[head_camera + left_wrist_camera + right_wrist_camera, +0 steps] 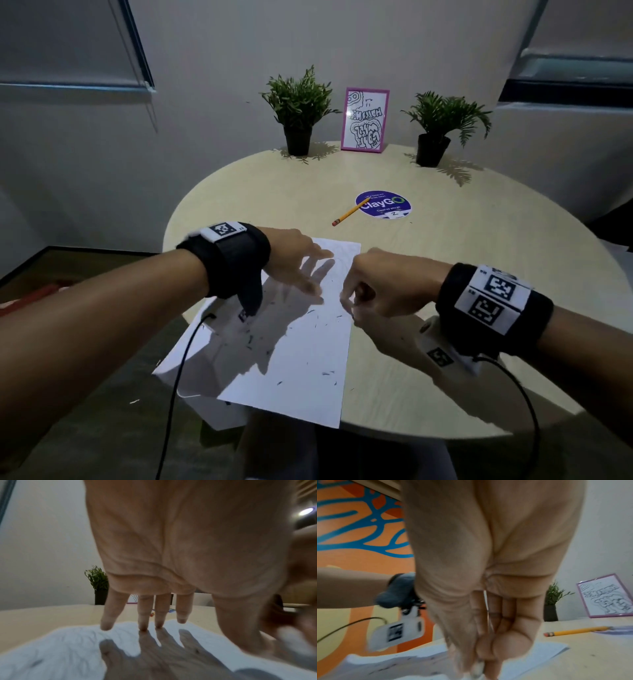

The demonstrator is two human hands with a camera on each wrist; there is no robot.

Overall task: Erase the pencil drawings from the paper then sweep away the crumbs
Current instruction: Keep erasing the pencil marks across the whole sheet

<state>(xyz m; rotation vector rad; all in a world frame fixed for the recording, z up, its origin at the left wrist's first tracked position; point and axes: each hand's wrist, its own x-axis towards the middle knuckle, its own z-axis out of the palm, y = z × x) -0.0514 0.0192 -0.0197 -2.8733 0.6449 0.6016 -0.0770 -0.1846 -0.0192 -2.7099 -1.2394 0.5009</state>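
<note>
From my seat I see a pink-framed doodle picture [365,119] standing at the far edge of the round wooden table [479,274], a potted plant [298,113] to its left, another potted plant [442,126] to its right, and nearer, a purple ClayGo sticker [387,205] with a yellow pencil [349,213] partly lying across it.

A round, pale wood-grain table [445,274] stands against a plain grey wall [222,51] in dim light. At the table's far edge, two green potted plants in black pots [298,113] flank a pink-framed doodle print [365,120].
</note>
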